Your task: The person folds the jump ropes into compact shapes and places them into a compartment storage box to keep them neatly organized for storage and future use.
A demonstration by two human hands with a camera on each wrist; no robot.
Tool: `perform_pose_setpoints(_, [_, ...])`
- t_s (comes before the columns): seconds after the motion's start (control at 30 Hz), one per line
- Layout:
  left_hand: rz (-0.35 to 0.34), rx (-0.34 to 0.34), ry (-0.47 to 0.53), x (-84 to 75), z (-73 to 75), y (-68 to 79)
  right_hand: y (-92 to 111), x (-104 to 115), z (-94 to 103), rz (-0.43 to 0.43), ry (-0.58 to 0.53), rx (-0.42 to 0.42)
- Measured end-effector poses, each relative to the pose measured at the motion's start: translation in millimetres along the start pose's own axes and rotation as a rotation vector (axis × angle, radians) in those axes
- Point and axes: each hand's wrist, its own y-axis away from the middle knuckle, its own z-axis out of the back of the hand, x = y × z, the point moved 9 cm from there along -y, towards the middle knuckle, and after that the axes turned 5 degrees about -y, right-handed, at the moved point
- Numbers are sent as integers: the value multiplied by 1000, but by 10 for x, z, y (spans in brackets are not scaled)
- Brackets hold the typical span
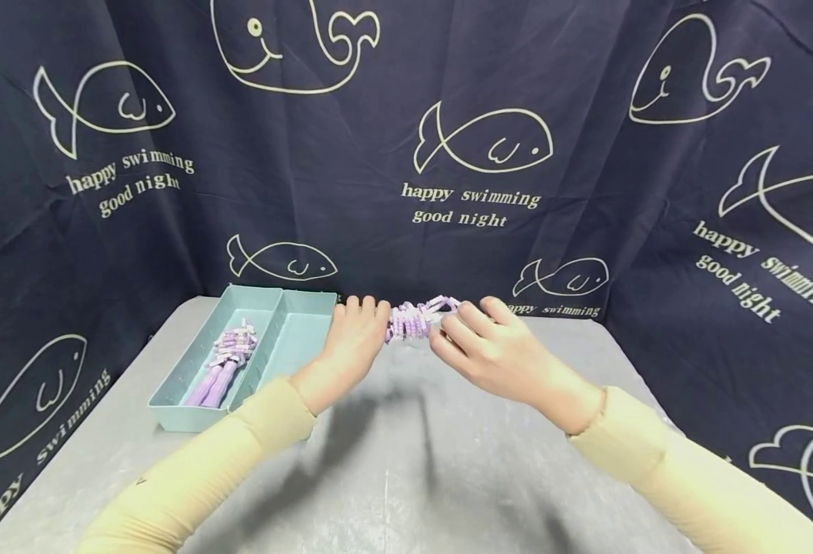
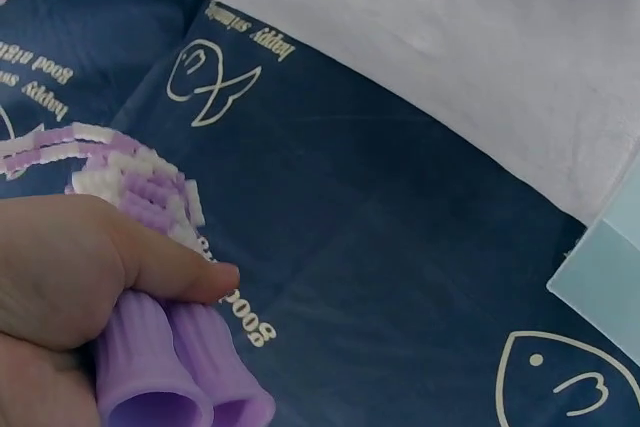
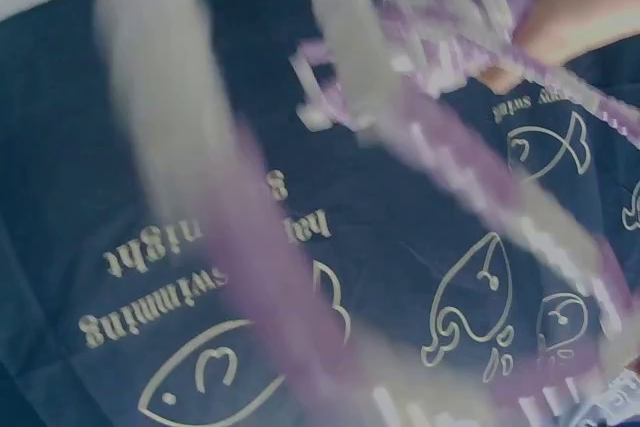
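Note:
A purple-and-white beaded jump rope [image 1: 411,322] is held up between both hands above the far part of the table. My left hand [image 1: 359,331] grips its two purple handles [image 2: 150,367], whose hollow ends stick out below the thumb in the left wrist view. Beyond that fist the beaded cord is gathered in a wrapped bundle [image 2: 140,187]. With curled fingers, my right hand [image 1: 492,350] holds a loop of the cord at the bundle's right end. Blurred beaded strands [image 3: 460,162] pass close to the right wrist camera. The fingertips' exact hold is hidden.
On the left of the grey table [image 1: 406,462] stands a light blue two-compartment box [image 1: 188,415]. Its left compartment holds another bundled purple-and-white jump rope [image 1: 226,358]. A dark blue curtain [image 1: 378,154] with fish drawings hangs behind and at both sides.

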Motion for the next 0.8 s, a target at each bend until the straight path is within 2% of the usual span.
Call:
perform_pose_setpoints(0.37, [-350, -137, -122, -506, 193, 119, -227, -102, -34, 11, -5, 15])
perform_pose_setpoints(0.53, [-474, -196, -102, -663, 286, 179, -242, -208, -60, -32, 6, 20])
perform_pose_setpoints(0.6, [-518, -217, -91, -716, 320, 208, -231, -269, -95, -53, 13, 41])
perform_pose_setpoints(0.8, [-626, -279, -88, -867, 450, 298, -102, -483, -326, -140, 25, 174])
